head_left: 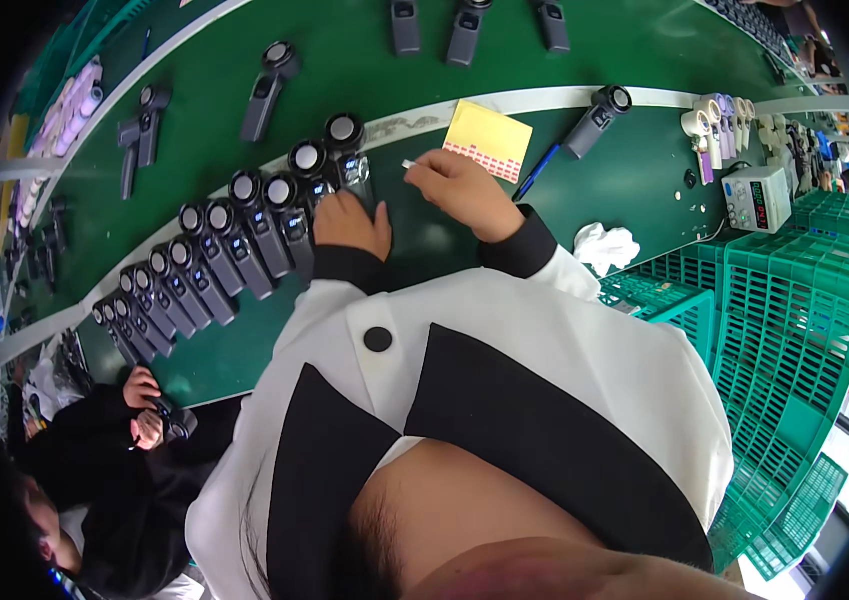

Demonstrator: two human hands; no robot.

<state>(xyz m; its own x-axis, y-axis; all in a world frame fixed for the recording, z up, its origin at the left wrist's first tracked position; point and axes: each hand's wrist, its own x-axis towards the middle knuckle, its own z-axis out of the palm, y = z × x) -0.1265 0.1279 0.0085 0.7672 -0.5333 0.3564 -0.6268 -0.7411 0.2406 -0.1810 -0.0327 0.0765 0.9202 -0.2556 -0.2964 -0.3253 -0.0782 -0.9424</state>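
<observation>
A row of dark grey handheld fans with round heads and small lit displays runs across the green table in front of me. My left hand is at the row's right end, its fingers and thumb closed about the handle of the last handheld fan, which has a shiny clear film on it. Part of that handle is hidden by the hand. To the right, my right hand pinches a small white piece between thumb and fingertips. Just beyond that hand lies a yellow sheet with rows of red-and-white stickers.
A blue pen and another grey fan lie right of the sheet. Farther right are crumpled white tissue, a white box with a red display and green crates. A co-worker's hand is at lower left.
</observation>
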